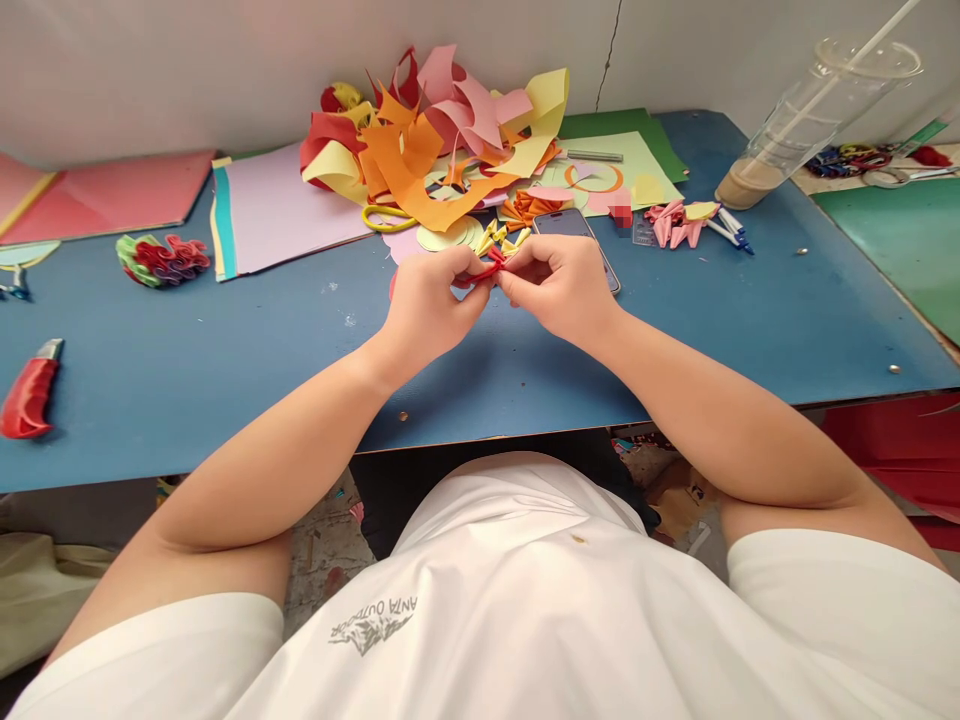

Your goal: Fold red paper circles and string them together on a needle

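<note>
My left hand (427,300) and my right hand (559,285) meet over the middle of the blue table (225,340), fingertips pinched together on a small folded red paper piece (484,274). Most of the piece is hidden by my fingers. Just behind my hands lie small folded yellow paper pieces (502,238) and a dark phone (574,235), partly covered by my right hand. A heap of orange, pink, yellow and red paper scraps (435,135) sits further back.
Pastel paper sheets (277,210) and a pink folder (105,195) lie at the back left, with a folded red-green paper ring (161,258) and a red-handled knife (30,392) at the left. Pink folded pieces (675,222), pens (731,228) and a tilted plastic cup with straw (810,115) are at the right.
</note>
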